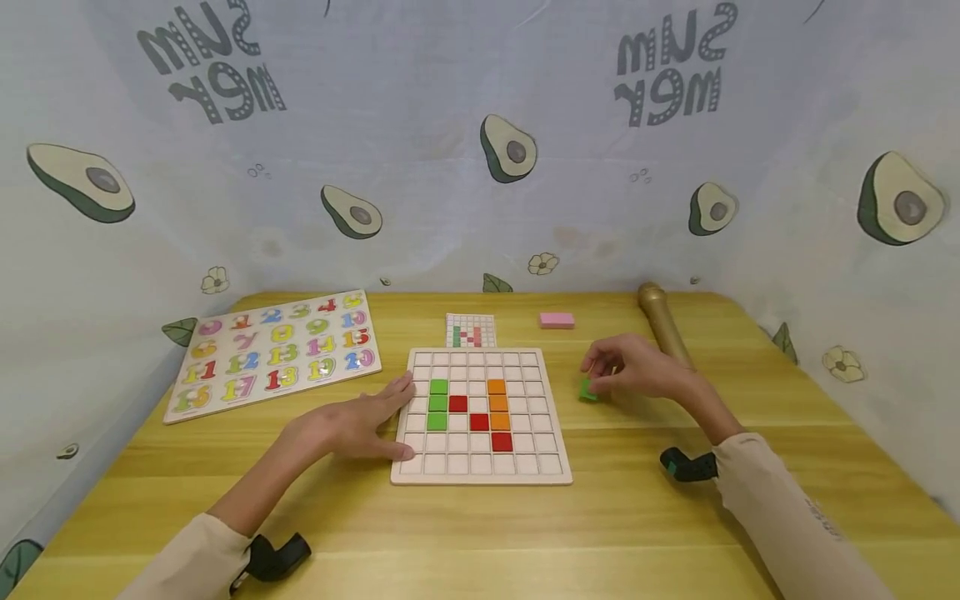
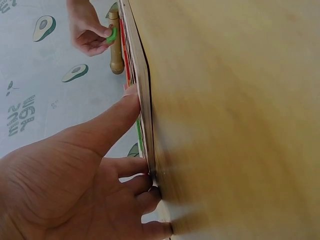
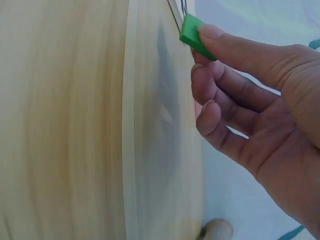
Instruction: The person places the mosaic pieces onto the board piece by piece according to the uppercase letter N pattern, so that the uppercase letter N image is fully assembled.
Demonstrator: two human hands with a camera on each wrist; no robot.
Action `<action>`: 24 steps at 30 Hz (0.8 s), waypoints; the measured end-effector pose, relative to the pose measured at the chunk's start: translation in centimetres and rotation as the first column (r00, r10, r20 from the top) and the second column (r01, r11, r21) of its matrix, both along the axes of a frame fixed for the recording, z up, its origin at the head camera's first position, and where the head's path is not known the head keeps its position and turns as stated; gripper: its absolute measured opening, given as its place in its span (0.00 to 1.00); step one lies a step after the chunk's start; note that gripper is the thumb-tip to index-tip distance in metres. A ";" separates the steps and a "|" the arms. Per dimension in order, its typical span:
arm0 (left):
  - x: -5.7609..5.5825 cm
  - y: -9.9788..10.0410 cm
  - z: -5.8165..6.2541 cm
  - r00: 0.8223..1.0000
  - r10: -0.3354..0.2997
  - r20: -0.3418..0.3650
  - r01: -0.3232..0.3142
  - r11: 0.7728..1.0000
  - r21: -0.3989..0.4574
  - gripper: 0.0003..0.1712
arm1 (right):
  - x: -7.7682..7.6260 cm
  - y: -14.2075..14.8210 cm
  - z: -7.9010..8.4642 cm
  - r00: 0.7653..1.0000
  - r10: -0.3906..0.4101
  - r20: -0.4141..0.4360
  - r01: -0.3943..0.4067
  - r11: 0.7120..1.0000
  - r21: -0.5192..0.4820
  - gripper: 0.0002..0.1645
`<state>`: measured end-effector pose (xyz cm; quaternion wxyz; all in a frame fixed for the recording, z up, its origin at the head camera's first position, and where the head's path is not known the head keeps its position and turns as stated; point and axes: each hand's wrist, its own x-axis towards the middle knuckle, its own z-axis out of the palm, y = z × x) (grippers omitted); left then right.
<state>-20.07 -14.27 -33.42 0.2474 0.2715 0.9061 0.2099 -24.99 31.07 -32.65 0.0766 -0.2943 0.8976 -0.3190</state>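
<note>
A square wooden grid board [image 1: 457, 467] lies flat on the table, with green, red and orange square tiles set in some of its cells. My left hand [image 1: 360, 423] rests at the board's left side, thumb and fingers touching its edge; in the left wrist view the left hand [image 2: 85, 170] has its fingers against that edge. To the right of the board, my right hand [image 1: 637, 367] pinches a green square tile [image 3: 196, 37] between thumb and fingers, held just above the table. Behind the board sits a small pattern card [image 1: 471, 327] showing a coloured grid.
A wooden number puzzle board [image 1: 277, 354] lies at the left. Behind the grid board on the right is a pink block [image 1: 557, 320]. A gold-coloured microphone-shaped object [image 1: 663, 321] lies beyond my right hand. A patterned cloth [image 1: 420, 150] stands round the table's back and sides.
</note>
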 end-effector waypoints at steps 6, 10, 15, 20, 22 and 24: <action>0.1 0.1 0.2 1.000 0.016 0.007 -0.016 1.000 -0.007 0.60 | 0.4 -3.2 0.1 1.000 0.003 0.019 -0.002 0.999 -0.053 0.04; 0.1 0.4 0.1 1.000 0.015 0.000 -0.015 1.000 -0.010 0.58 | 0.8 -5.7 0.1 0.995 0.044 0.085 -0.034 0.992 -0.120 0.03; 0.0 0.8 0.1 1.000 0.000 -0.017 0.000 1.000 -0.016 0.58 | 1.3 -8.9 0.1 0.987 0.070 0.143 -0.042 0.981 -0.191 0.04; 0.1 0.4 0.0 1.000 0.012 -0.004 -0.013 1.000 -0.012 0.60 | 1.8 -12.0 0.0 0.983 0.095 0.155 -0.061 0.975 -0.212 0.04; 0.0 0.1 -0.2 1.000 0.003 -0.004 -0.003 1.000 -0.008 0.61 | 1.9 -13.0 0.0 0.981 0.108 0.160 -0.070 0.972 -0.226 0.03; 0.0 0.2 -0.1 1.000 -0.007 0.001 0.007 1.000 -0.010 0.61 | 2.1 -13.7 -0.1 0.978 0.119 0.170 -0.075 0.967 -0.245 0.03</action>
